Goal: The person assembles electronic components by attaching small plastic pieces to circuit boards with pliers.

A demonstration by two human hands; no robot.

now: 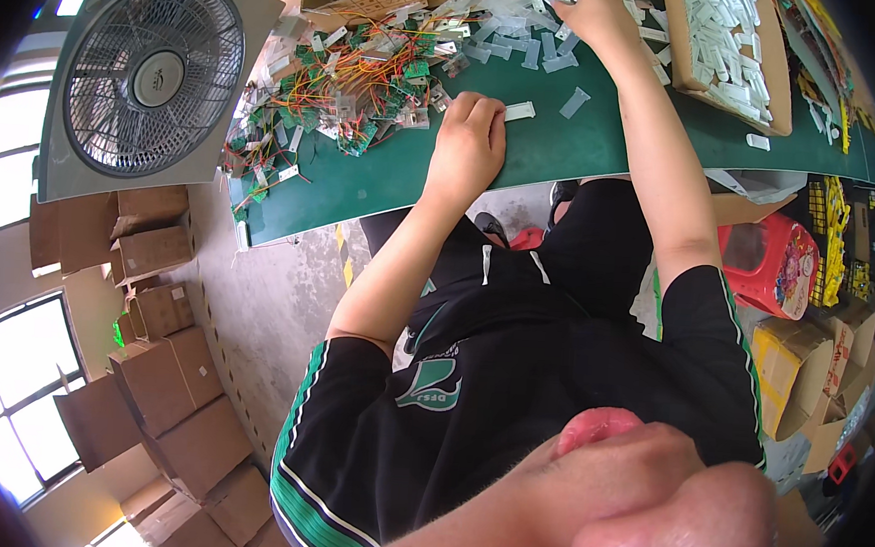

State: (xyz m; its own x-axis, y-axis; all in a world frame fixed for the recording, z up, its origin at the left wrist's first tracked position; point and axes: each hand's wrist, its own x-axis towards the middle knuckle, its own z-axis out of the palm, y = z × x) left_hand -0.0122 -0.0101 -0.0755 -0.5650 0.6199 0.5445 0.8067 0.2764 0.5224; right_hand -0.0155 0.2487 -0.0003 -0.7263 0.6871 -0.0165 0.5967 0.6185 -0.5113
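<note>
Curled left hand (469, 140) pins a flat white strip (520, 110); right hand (596, 12) grasps translucent strips (532, 41).

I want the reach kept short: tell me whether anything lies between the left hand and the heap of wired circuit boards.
Nothing visible stands between them. The left hand rests on the green table, pinning a small white plastic piece on its far side. The heap of wired circuit boards starts directly beside the hand.
</note>
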